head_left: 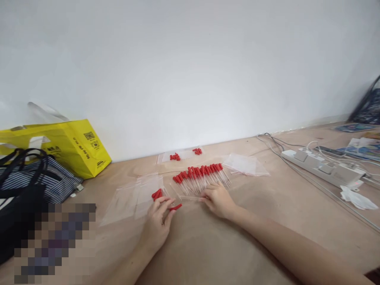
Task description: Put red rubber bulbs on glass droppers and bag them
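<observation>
My left hand (160, 221) pinches a loose red rubber bulb (176, 207) between thumb and fingers. Across from it, my right hand (219, 201) has its fingers closed on a thin clear dropper tube (190, 198), whose free end points left toward the bulb; the two look apart. Just beyond both hands lies a row of droppers with red bulbs (198, 172), bulbs facing the wall. Another clear tube (175, 190) rests slanted left of that row. More red bulbs (156, 194) lie by my left fingertips, partly hidden by the hand.
Clear plastic bags (121, 202) lie flat at left, and others (247, 164) at right. Small bags with red bulbs (175, 157) sit near the wall. A yellow bag (74, 146) and striped bag (59, 178) stand left. A power strip (320, 168) with cables occupies the right.
</observation>
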